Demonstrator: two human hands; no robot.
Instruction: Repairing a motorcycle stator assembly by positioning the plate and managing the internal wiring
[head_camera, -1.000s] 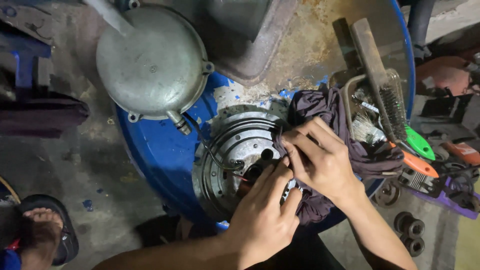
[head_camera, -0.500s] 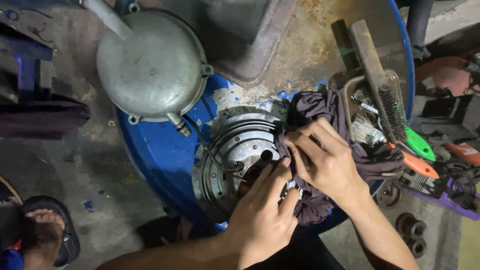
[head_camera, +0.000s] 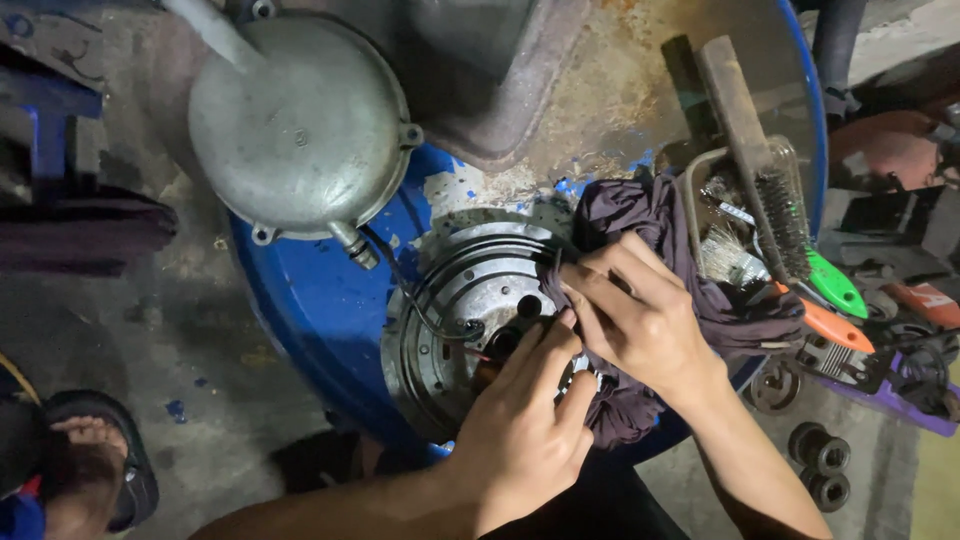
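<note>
Both hands meet over the centre of a round metal motor plate (head_camera: 460, 320) that lies flat on the blue drum (head_camera: 310, 300), which serves as the surface. The left hand (head_camera: 525, 440) comes in from below, its fingers curled down over the plate's dark hub (head_camera: 512, 335) and pressing there; what it pinches, if anything, is hidden under the knuckles. The right hand (head_camera: 640, 320) comes from the lower right and is closed on a fold of dark purple rag (head_camera: 640, 215), thumb and forefinger pinching the cloth against the plate's right rim.

So the plate sits straight ahead of the person and slightly to the left of the two hands, with its face turned up (no long axis to speak of, being a disc). The left hand is the nearer one to the hub; the right is on the rim side, with the rag bunched between it and the tools beyond.

A thin black wire (head_camera: 400, 270) runs from the plate's upper left up toward a grey domed cover (head_camera: 295, 125), which rests apart from the plate at the drum's upper left. A wire brush (head_camera: 765, 190) lies just beyond the rag, to the right, well clear of the hub.
</note>
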